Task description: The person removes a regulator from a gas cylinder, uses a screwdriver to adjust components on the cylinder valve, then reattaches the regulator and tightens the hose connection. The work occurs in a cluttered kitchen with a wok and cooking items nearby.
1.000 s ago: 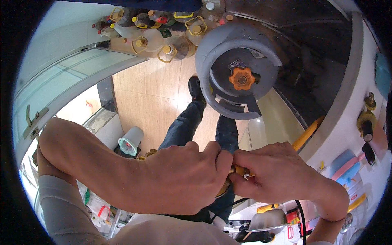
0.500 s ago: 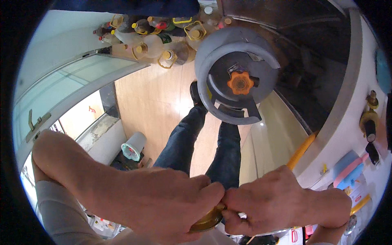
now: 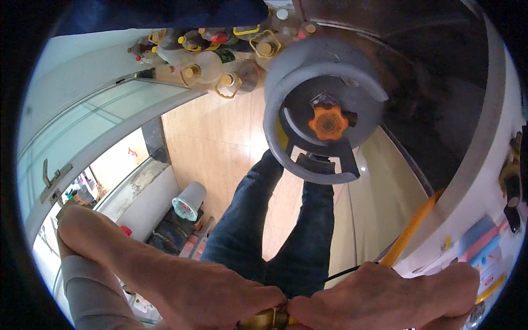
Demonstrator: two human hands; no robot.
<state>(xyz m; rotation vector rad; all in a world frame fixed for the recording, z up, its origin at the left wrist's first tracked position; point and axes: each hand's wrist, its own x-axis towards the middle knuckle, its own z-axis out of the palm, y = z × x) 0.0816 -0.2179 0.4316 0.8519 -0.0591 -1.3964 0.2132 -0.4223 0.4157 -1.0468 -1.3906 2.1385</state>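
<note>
My left hand (image 3: 212, 291) and my right hand (image 3: 379, 297) meet at the lower edge, fingers closed around a brass-coloured metal fitting (image 3: 264, 320). My fingers and the picture's edge hide much of it. A yellow-orange hose (image 3: 410, 228) comes down from the right and passes behind my right hand; where it ends is hidden. A thin black cord (image 3: 344, 273) shows beside that hand. Beyond my legs, a grey gas cylinder (image 3: 324, 52) stands upright inside its collar, with an orange valve knob (image 3: 328, 122) on top. Neither hand touches the cylinder.
Several plastic bottles (image 3: 209, 66) crowd the far left floor. A glass-paned door (image 3: 115, 113) with a handle stands at the left, near a small pale bin (image 3: 190, 201). On the white counter (image 3: 459, 220) at right lie a brass-and-black fitting (image 3: 511, 187) and coloured cloths (image 3: 478, 236).
Both hands and the brass-coloured fitting have moved lower, and the fingers have shifted around it. The view has tilted slightly, so the cylinder and my legs appear a little lower and further right.
</note>
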